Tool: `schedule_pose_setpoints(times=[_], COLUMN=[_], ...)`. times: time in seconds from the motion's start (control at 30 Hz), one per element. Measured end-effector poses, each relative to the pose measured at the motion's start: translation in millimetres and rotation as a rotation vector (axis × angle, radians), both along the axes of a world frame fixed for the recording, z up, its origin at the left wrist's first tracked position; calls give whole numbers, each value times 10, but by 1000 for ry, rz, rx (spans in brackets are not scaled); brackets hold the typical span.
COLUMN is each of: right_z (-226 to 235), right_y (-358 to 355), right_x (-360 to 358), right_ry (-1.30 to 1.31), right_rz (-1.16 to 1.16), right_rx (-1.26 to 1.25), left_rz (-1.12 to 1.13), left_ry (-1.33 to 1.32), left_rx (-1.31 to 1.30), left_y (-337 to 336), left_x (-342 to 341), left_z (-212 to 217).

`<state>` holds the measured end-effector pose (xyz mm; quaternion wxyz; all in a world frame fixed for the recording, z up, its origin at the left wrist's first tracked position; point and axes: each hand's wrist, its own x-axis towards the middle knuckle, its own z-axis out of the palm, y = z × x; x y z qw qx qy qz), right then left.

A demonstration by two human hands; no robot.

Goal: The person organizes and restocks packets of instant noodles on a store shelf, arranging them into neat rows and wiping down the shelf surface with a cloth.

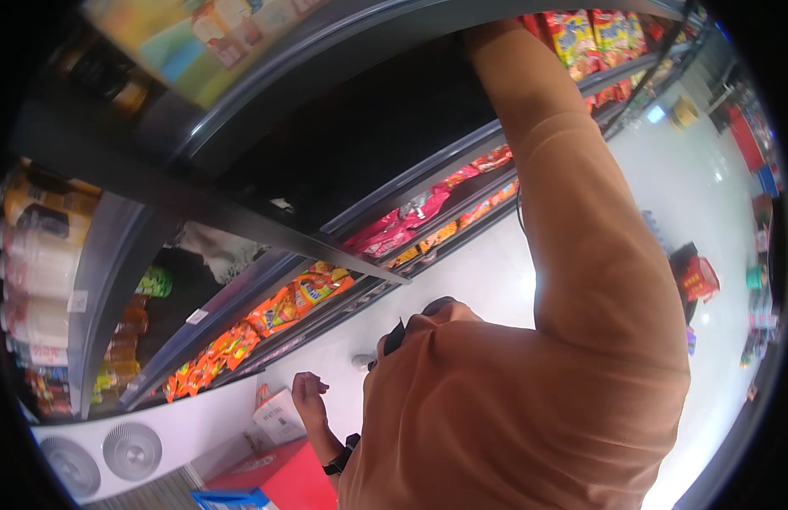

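Note:
My right arm stretches up to a dark shelf [351, 127] at the top of the view. My right hand [494, 32] reaches behind the shelf's upper edge, and its fingers are hidden there. Close beside it hang red and yellow snack bags [574, 41]. My left hand [309, 389] hangs low, away from the shelves, with its fingers curled in and nothing visible in them. A black watch band [341, 455] is on that wrist.
Lower shelves hold pink packets [402, 223] and orange snack bags [279, 310]. Bottles with white contents [41, 276] stand at the left. A red box [300, 476] and a white panel with round fans [132, 450] are at the lower left.

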<state>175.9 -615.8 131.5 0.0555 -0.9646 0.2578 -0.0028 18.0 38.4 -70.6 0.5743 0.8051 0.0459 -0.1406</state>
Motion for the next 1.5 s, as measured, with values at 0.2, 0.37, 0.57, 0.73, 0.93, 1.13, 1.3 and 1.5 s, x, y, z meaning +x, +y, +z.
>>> schedule_pose_setpoints(times=[0.2, 0.37, 0.57, 0.73, 0.93, 1.13, 1.3, 1.5], right_z=[-185, -73, 197, 201, 240, 414, 329, 286], right_y=[-103, -26, 352, 910, 1811, 2730, 3025, 2674], right_x=[234, 77, -414, -1196, -2326, -2727, -2664, -2020], right_ry=[-11, -61, -168, -377, -593, -813, -686, -378], right_rz=[30, 74, 217, 509, 811, 877, 1015, 776], right_rx=[11, 18, 5, -661, -706, -648, -117, 160], left_rz=[83, 87, -80, -338, -624, -674, -832, -629], left_ry=[-54, 1, 20, -13, -525, -1417, -1089, -516], left_rx=[-62, -40, -35, -40, 16, -50, 61, 464], left_y=[-13, 25, -176, -493, -1138, -1824, -1641, -831], left_x=[-209, -253, -121, -19, 23, -55, -34, 215], left_z=[228, 160, 176, 211, 707, 1693, 1685, 1269])
